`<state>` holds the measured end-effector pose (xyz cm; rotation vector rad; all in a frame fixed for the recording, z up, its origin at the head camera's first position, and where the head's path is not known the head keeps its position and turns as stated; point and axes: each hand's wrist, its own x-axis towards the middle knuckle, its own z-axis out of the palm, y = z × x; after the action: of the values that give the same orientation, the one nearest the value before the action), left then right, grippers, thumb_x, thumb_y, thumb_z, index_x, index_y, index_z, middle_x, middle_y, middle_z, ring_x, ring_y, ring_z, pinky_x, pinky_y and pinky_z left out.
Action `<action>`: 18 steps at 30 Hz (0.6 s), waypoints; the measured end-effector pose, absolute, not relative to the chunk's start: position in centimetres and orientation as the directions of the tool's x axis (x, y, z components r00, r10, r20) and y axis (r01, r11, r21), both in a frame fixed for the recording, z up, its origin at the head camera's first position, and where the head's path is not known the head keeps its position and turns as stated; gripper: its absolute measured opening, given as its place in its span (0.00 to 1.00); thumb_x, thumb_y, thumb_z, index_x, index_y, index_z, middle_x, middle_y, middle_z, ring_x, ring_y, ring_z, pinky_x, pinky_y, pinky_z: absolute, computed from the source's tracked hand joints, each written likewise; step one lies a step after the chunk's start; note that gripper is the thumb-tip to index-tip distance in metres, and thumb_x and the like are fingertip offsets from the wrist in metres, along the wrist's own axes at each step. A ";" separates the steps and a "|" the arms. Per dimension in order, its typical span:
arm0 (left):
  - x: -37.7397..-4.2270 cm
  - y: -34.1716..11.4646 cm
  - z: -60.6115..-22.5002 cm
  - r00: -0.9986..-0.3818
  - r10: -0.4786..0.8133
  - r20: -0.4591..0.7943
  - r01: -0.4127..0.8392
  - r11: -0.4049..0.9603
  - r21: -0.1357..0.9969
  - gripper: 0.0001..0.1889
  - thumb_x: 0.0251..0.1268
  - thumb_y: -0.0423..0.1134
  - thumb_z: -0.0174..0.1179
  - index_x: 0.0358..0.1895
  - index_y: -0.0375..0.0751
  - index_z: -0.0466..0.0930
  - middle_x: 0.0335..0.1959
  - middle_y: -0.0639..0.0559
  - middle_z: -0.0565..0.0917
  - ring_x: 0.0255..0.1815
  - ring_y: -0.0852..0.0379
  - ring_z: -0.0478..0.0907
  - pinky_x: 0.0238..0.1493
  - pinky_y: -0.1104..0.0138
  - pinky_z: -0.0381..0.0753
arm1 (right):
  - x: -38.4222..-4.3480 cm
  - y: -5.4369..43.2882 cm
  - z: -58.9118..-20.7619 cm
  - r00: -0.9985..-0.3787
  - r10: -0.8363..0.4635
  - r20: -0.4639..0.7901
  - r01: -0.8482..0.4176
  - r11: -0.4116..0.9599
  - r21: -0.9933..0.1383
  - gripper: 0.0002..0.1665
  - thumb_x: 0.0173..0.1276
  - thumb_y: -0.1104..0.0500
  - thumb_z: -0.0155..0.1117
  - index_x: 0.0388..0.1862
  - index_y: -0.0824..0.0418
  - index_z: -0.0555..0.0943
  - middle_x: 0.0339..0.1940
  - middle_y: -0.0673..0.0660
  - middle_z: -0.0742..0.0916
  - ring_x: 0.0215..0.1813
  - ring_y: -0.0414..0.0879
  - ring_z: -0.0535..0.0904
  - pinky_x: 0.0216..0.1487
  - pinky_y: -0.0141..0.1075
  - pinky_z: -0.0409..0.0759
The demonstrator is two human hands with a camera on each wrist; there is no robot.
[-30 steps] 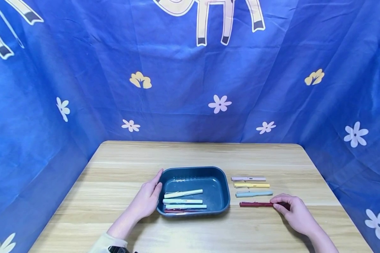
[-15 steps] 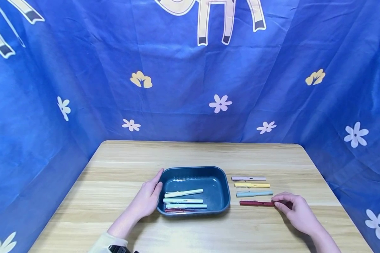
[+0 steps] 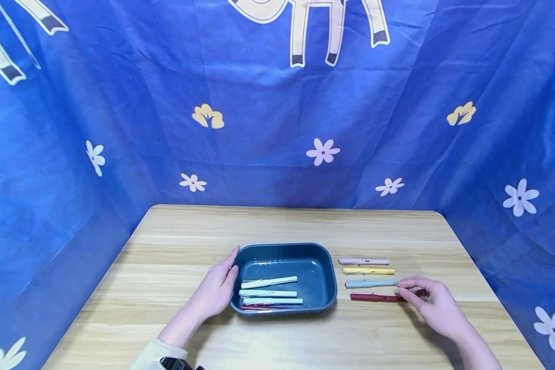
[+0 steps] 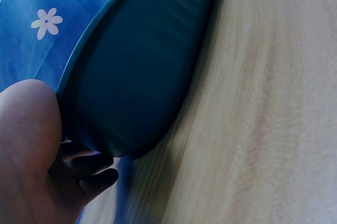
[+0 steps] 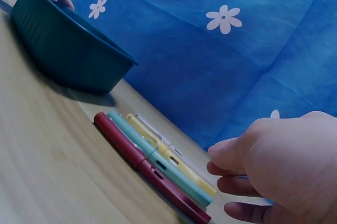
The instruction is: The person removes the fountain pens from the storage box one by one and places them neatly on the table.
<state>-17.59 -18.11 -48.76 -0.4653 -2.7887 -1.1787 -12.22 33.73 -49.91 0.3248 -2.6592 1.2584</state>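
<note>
My left hand (image 3: 214,290) grips the left end of a dark teal plastic box (image 3: 321,304), its thumb at the rim. Several capped pens lie inside: a pale one (image 3: 269,282) at an angle, two more light ones, and a dark red one along the near wall. Right of the box a row of pens lies on the table: lilac (image 3: 364,261), yellow (image 3: 369,271), light blue (image 3: 370,283) and dark red (image 3: 374,297). My right hand (image 3: 437,308) is at the right ends of the light blue and red pens, with loosely bent fingers. In the right wrist view nothing shows between the fingers.
The wooden table (image 3: 176,246) has rounded far corners. A blue cloth (image 3: 259,154) printed with flowers and animal legs hangs behind it and at both sides. A dark watch (image 3: 174,364) sits by the left sleeve (image 3: 159,355).
My right fingertips have moved from the red pen's end slightly away from me, to the light blue pen's end. The red pen stays in the row. My left hand and the box stay put.
</note>
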 end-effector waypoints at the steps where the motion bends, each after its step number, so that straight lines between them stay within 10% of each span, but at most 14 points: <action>1: -17.6 -18.1 -48.8 -0.951 0.247 0.187 0.306 0.658 0.688 0.29 0.86 0.33 0.45 0.84 0.32 0.55 0.77 0.31 0.67 0.76 0.36 0.67 0.78 0.45 0.62 | -12.2 33.7 -49.9 -0.959 -0.120 0.258 -0.276 0.614 -0.739 0.06 0.73 0.67 0.71 0.44 0.58 0.91 0.46 0.53 0.92 0.41 0.39 0.86 0.39 0.30 0.84; 18: -17.6 -18.0 -48.7 -0.950 0.241 0.197 0.309 0.653 0.691 0.28 0.86 0.32 0.46 0.83 0.33 0.57 0.76 0.30 0.69 0.75 0.36 0.68 0.78 0.45 0.62 | -12.9 31.5 -47.7 -0.928 -0.068 0.365 -0.355 0.454 -0.817 0.12 0.72 0.70 0.70 0.52 0.64 0.89 0.40 0.60 0.91 0.37 0.44 0.86 0.34 0.29 0.82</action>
<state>-17.55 -17.98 -48.75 -0.4633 -2.7766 -1.1853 -12.88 31.53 -47.73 0.3633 -2.4277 1.4638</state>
